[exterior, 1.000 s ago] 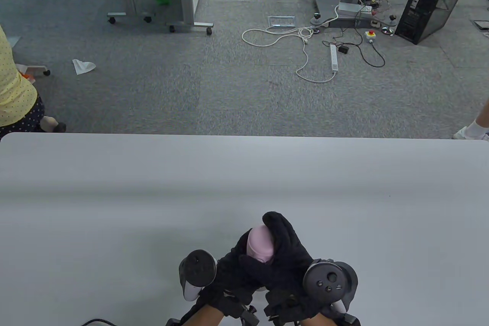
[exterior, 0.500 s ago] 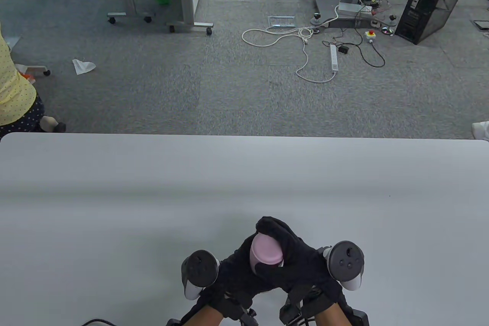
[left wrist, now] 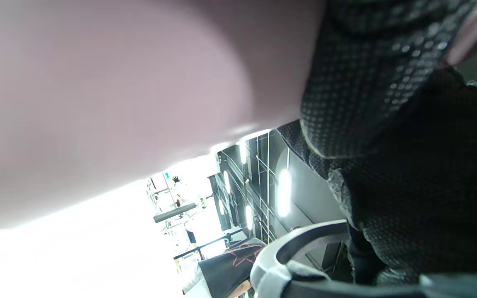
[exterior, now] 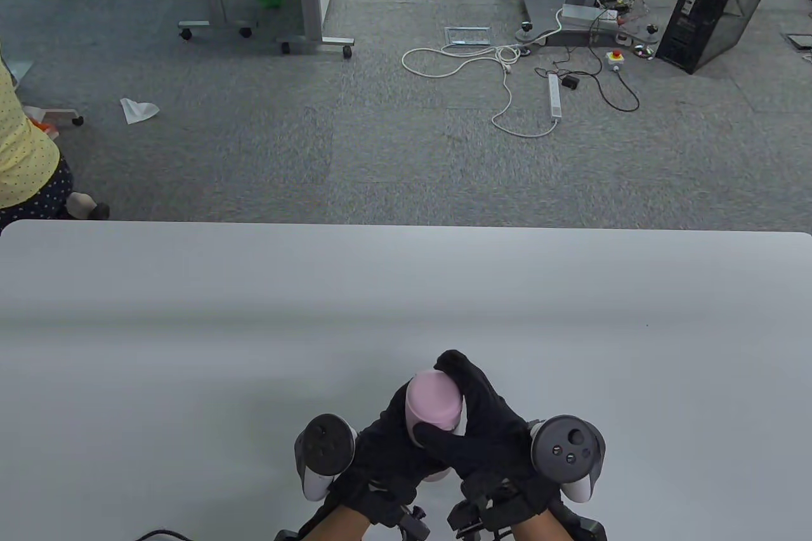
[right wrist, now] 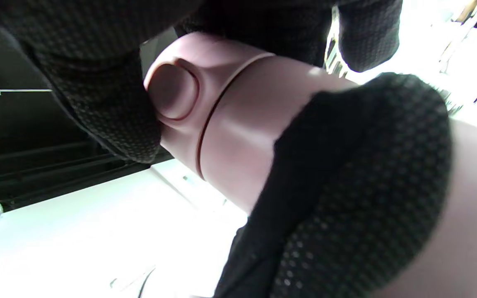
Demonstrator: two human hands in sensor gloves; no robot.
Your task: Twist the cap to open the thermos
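While the wide pale grey table carries it near the front edge, the pink cylindrical thermos stands wrapped by the black-gloved left hand; the black-gloved right hand clasps its rounded pink cap, still seated, contents hidden.

On my screen the grey table fills the lower half. At 6 o'clock both gloved hands meet around a pink thermos. My left hand grips its body from the 9 o'clock side. My right hand wraps over the pink cap from 3 o'clock, the fingers curling across its far edge. Each hand carries a round tracker: one at 7 o'clock of the thermos, the other at 4 o'clock.
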